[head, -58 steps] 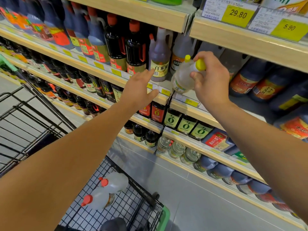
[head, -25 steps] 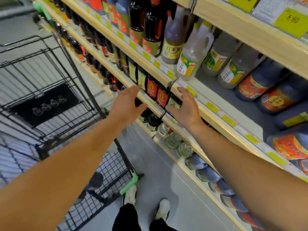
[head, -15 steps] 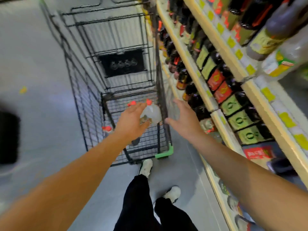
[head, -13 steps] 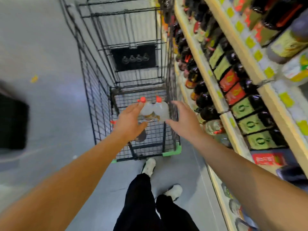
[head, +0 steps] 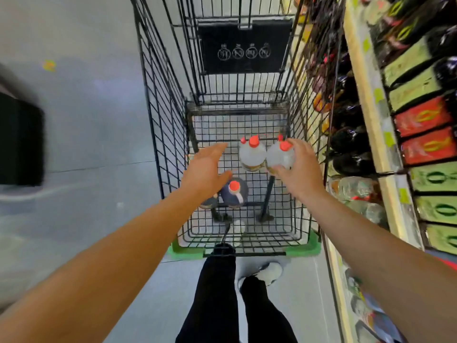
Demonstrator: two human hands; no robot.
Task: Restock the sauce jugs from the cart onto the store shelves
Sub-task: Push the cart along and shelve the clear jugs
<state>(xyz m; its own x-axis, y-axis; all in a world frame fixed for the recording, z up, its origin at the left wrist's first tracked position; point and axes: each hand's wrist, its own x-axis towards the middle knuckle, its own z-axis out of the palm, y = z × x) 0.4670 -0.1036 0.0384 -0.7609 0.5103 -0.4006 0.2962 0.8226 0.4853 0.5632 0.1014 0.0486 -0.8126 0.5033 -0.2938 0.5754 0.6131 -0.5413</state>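
Beside the shelves (head: 366, 100), right hand (head: 298, 169) cups a clear jug (head: 280, 155) in the cart (head: 163, 115); left hand (head: 206, 167) spread, empty; better grip its neck firmly.

Both hands reach down into the cart (head: 300, 233). Right hand (head: 298, 167) lies on one jug (head: 279, 155), w/ a 2nd jug (head: 252, 154) just left of it, touching. Left hand (head: 205, 169) sits left of that pair; a 3rd jug (head: 235, 193) stands just right of & below its thumb. Store shelves (head: 376, 120) run along right of the right hand, outside the cart.
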